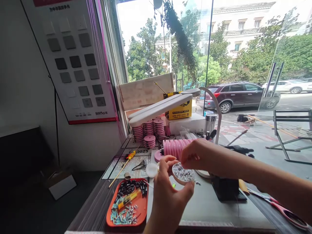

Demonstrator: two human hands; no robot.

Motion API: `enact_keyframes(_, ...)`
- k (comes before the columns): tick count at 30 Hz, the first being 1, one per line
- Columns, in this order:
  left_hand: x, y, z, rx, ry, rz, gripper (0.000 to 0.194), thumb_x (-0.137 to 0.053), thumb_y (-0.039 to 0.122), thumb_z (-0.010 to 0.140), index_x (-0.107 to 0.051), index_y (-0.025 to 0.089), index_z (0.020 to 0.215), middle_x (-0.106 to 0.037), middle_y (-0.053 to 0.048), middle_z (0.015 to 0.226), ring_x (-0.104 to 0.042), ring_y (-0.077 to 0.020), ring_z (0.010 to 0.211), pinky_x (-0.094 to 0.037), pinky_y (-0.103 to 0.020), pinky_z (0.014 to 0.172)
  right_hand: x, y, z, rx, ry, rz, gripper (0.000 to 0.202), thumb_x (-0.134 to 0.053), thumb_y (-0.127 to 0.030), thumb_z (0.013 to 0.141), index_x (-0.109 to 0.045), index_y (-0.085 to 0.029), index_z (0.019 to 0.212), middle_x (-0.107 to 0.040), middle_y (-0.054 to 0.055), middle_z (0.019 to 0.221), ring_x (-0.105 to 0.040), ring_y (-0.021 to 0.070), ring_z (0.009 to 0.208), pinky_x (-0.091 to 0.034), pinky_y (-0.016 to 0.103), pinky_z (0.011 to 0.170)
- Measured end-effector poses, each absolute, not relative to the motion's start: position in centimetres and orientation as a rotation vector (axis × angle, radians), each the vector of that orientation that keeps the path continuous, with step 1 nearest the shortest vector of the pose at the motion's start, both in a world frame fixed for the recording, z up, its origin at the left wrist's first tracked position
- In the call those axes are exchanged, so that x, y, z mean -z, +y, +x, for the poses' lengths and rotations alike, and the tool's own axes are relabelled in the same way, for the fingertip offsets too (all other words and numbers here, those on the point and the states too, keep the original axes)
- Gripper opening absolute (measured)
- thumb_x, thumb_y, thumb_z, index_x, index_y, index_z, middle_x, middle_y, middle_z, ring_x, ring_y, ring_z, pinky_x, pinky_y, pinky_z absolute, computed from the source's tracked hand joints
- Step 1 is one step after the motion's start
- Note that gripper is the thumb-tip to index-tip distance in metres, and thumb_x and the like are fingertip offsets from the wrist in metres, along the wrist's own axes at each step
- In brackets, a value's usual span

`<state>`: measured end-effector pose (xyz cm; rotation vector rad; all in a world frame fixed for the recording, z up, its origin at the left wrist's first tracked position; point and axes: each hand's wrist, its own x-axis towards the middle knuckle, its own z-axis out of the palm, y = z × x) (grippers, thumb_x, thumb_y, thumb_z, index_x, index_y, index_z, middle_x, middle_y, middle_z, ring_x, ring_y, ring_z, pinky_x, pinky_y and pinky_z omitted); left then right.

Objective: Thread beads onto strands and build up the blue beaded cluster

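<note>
My left hand (170,191) grips a small round tub (179,180), its thumb and fingers curled around the rim. Small greyish, see-through bead-like pieces (184,173) fill the tub. Over its far edge is my right hand (198,154), fingers bent together and pointing down at the pieces. Whatever the right fingertips pinch, if anything, is hidden. Just behind both hands lies a row of pink spools (174,148) set side by side. A white round lid-like disc (151,170) rests left of the tub.
Left of my hands sits an orange tray (143,213) with black pieces, small metal parts and a yellow item. Red-handled scissors (287,213) lie at right. Stacked pink spools (159,128), a white lamp (161,109) and a yellow box (179,112) stand behind.
</note>
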<state>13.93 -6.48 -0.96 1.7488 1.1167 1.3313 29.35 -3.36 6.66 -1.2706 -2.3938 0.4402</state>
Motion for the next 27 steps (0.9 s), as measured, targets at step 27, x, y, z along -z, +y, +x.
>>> enact_keyframes(27,1.3,-5.9,14.2,-1.366,1.088,1.725,0.043,-0.065,0.017,0.065,-0.045,0.021,0.103,-0.062,-0.006,0.099,-0.06,-0.0223,0.093,-0.046,-0.034,0.081,-6.0,-0.1,32.3,-0.46,-2.062,-1.359,0.017,-0.058,-0.029,0.066,-0.063,-0.014,0.06,-0.051,-0.002,0.051,-0.041,0.0084,0.052,-0.033,0.022,0.049)
